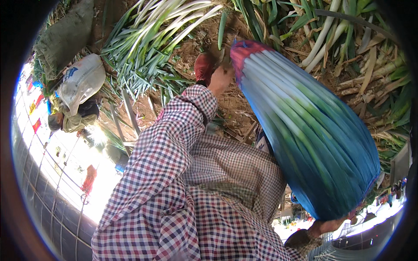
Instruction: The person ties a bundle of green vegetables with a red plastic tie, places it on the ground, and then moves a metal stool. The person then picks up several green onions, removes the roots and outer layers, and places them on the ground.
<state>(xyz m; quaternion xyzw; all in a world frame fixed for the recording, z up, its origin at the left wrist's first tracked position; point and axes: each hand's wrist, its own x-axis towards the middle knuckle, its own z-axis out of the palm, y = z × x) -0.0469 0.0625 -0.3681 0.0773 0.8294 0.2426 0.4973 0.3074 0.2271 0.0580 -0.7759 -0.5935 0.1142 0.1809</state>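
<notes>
A long bundle of large green onions (pixel 281 101) with white stalks and green tops lies slanting on my right. It is wrapped in a tight translucent blue bag (pixel 336 182) with a red closed end (pixel 248 49). My right hand (pixel 328 225) grips the wide lower end of the bag, and its fingers are partly hidden beneath it. Close to the red end, but apart from the stalks, is my left hand (pixel 222 78). Motion blurs its fingers, so any hold is unclear. Beside it a red shoe (pixel 204 68) rests on the soil.
Loose green onions (pixel 147 55) lie at the upper left, and more onions (pixel 326 36) lie at the upper right. A white sack (pixel 83 81) is near a bent-over person (pixel 76 119) at the left. Metal bars (pixel 129 111) stand near my left sleeve.
</notes>
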